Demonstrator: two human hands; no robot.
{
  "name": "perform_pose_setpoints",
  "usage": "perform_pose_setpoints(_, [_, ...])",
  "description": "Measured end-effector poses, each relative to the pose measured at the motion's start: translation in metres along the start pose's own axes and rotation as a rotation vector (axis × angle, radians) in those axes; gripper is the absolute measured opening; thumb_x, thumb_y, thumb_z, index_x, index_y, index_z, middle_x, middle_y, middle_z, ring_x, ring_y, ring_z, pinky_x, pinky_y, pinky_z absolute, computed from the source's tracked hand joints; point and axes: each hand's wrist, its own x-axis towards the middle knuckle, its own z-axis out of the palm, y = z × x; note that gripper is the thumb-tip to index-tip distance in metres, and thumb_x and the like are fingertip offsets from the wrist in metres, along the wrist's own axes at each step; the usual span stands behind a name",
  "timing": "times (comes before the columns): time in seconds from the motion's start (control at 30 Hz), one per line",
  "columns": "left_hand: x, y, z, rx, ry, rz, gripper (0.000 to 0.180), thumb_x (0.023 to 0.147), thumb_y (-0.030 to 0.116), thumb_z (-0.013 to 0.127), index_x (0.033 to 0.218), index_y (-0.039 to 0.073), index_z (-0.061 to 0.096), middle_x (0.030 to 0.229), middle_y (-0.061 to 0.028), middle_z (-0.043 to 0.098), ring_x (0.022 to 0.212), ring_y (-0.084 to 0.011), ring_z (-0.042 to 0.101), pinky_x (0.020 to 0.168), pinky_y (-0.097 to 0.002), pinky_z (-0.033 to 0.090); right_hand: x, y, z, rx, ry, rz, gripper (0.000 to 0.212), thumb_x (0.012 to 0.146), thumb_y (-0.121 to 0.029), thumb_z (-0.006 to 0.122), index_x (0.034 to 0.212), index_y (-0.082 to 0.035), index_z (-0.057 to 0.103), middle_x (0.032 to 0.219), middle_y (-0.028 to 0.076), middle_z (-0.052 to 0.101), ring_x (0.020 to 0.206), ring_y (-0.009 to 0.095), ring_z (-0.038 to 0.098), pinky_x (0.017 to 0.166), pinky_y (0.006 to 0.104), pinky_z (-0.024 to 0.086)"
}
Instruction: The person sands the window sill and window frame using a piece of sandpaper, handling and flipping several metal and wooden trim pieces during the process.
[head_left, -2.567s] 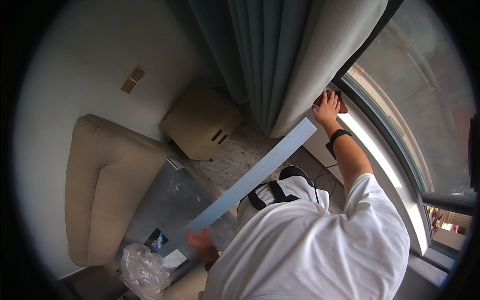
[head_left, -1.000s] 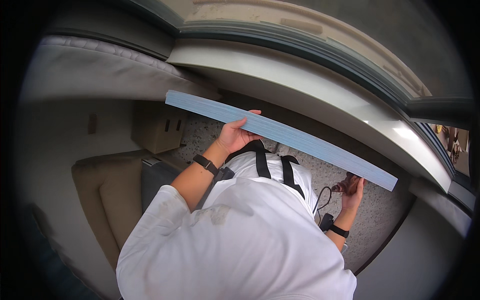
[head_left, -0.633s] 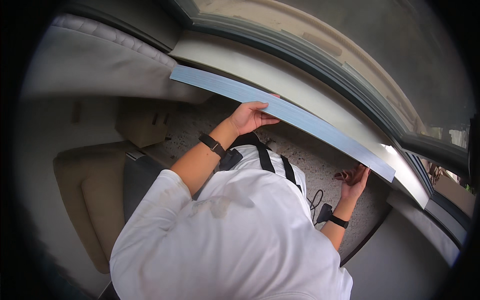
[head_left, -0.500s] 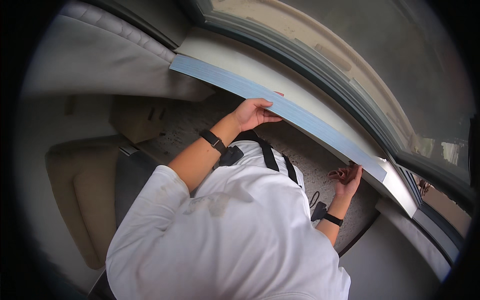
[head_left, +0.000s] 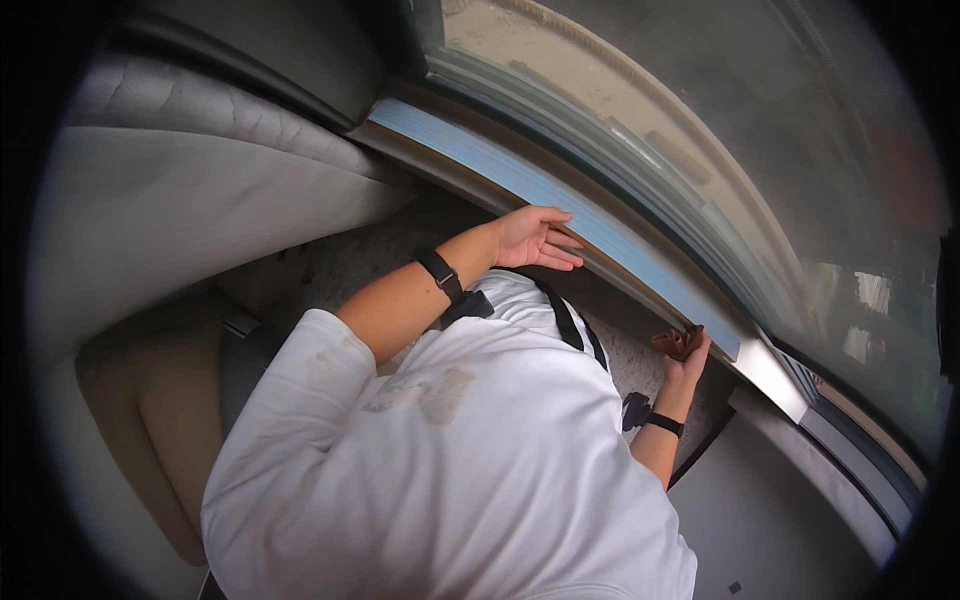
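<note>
One long, narrow strip (head_left: 610,238) is lying lengthwise along the window sill (head_left: 775,385), just beside the window frame (head_left: 497,122); whether its whole underside is touching the sill cannot be told. Its upper face is showing pale blue with fine lines running along its length, and its near edge is appearing as a thin brownish line. The far left end is reaching toward the dark corner near the grey curtain (head_left: 230,190); the right end is stopping short of the sill's bright white portion. Of the hands, the left hand (head_left: 535,240) is resting palm up at the near edge, fingers straightening away from the thumb, not closing around the strip. The right hand (head_left: 687,366) is gripping a bunched reddish-brown cloth (head_left: 674,344), its fingertips nearing the strip's right end
</note>
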Motion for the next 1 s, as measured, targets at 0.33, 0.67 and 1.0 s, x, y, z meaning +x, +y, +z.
perform_pose_setpoints(0.33, [-0.004,-0.005,0.027,0.065,0.268,-0.108,0.056,0.104,0.036,0.045,0.121,-0.016,0.057,0.12,-0.032,0.064,0.111,-0.0402,0.066,0.098,-0.0433,0.056,0.017,0.009,0.001,0.063,0.071,-0.042,0.019,0.089,-0.033,0.069,0.094,-0.015,0.065,0.079,0.002,0.059,0.068,0.02,0.059,0.068,0.0385,0.057])
perform_pose_setpoints(0.67, [0.001,-0.016,0.012,0.187,0.287,-0.043,0.056,0.104,0.042,0.046,0.119,-0.009,0.062,0.111,-0.0249,0.071,0.096,-0.0347,0.073,0.082,-0.0386,0.063,0.001,0.001,0.019,0.009,0.168,-0.175,0.036,0.093,-0.032,0.069,0.107,0.0,0.061,0.09,0.011,0.066,0.067,0.023,0.063,0.051,0.0352,0.055])
perform_pose_setpoints(1.0, [0.022,-0.044,0.012,0.466,0.378,0.118,0.05,0.105,0.034,0.033,0.115,-0.005,0.063,0.112,-0.0218,0.07,0.095,-0.0308,0.071,0.083,-0.0379,0.058,-0.011,0.012,-0.023,-0.302,-0.11,-0.283,0.035,0.093,-0.038,0.07,0.103,-0.005,0.064,0.086,0.008,0.067,0.066,0.016,0.063,0.05,0.0318,0.054])
